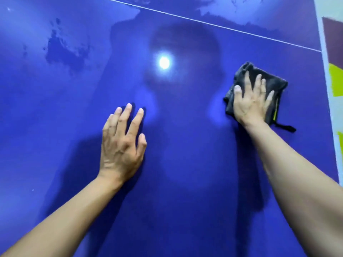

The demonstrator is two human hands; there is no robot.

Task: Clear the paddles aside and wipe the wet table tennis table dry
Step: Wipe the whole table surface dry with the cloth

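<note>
Under right hand point(250, 102), folded cloth point(275, 84), corner away.

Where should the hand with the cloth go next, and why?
Probably forward: the right hand presses the dark cloth flat on the table, and a ragged patch that looks like water lies just beyond the white line ahead of it. The left hand only rests on the surface, so it can brace the reach.
</note>
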